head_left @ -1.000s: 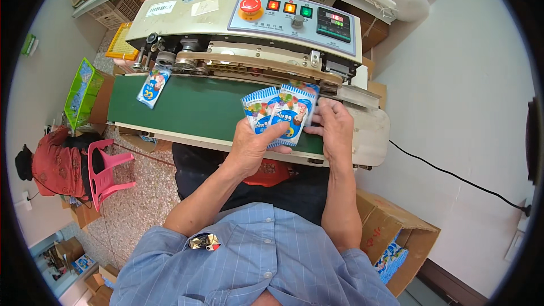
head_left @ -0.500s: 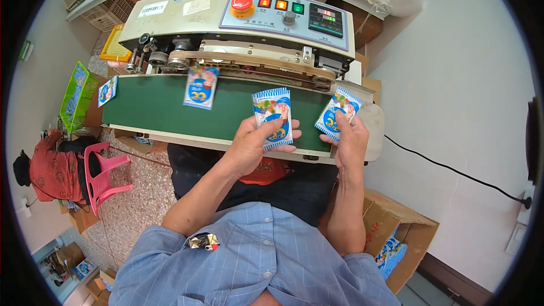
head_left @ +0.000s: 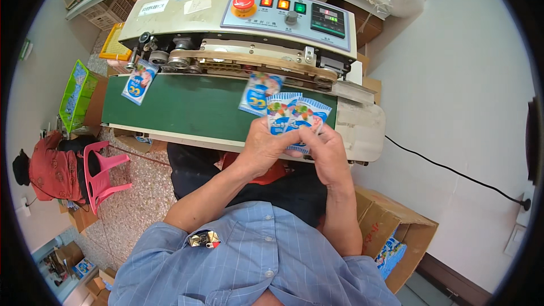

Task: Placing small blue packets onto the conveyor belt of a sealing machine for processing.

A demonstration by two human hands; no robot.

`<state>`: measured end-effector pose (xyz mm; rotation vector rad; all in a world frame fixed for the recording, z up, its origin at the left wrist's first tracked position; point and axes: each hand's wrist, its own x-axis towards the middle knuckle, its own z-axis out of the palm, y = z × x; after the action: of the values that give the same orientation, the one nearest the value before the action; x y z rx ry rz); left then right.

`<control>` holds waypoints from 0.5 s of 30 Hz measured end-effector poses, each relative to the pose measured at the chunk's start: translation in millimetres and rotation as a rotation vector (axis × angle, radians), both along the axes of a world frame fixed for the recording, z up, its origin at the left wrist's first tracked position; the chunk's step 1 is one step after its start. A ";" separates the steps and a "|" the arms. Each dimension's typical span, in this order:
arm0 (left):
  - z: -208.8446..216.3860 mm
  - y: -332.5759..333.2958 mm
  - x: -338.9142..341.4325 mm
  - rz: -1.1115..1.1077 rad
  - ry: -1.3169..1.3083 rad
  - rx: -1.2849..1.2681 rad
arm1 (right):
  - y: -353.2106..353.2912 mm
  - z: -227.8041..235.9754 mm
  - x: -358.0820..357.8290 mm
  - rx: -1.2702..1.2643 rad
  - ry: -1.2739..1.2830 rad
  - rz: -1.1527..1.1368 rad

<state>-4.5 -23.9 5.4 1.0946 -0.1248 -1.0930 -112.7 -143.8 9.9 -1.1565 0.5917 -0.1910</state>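
Note:
In my left hand (head_left: 260,148) is a small stack of blue-and-white printed sachets (head_left: 277,114), gripped at its lower end with the top ends pointing away from me. My right hand (head_left: 330,158) has come against it, thumb and fingers closed on a fanned-out sachet (head_left: 313,112) at the right of the stack. Both hands hover over the near edge of a green conveyor belt (head_left: 192,107). Just beyond them a slightly blurred sachet (head_left: 258,96) stands at the sealing machine's band, and another sachet (head_left: 140,83) is farther left.
A band sealing machine (head_left: 187,20) with a red stop button (head_left: 243,3) and lit switches spans the back of the belt. Left are a green basket (head_left: 77,99) and a pink chair (head_left: 102,173). An open carton (head_left: 391,221) holding sachets stands by my right arm.
My right hand has let go of a sachet at the machine's right end and moved left to the stack. Sachets on the belt have travelled left; the leftmost has gone from sight.

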 end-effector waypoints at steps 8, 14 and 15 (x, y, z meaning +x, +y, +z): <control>-2.5 10.8 8.6 -0.095 0.071 0.047 | -44.0 -7.3 -3.5 -0.065 0.111 -0.397; 0.3 13.8 9.7 -0.197 0.127 0.097 | -55.3 -26.1 28.6 -0.055 0.159 -0.193; 0.2 14.2 9.9 -0.192 0.126 0.100 | -50.9 -23.0 34.7 -0.055 0.166 -0.171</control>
<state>5.5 -9.6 5.6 1.1165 -0.0770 -1.3494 -78.0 -194.7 -13.1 -1.1822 0.8374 -0.2609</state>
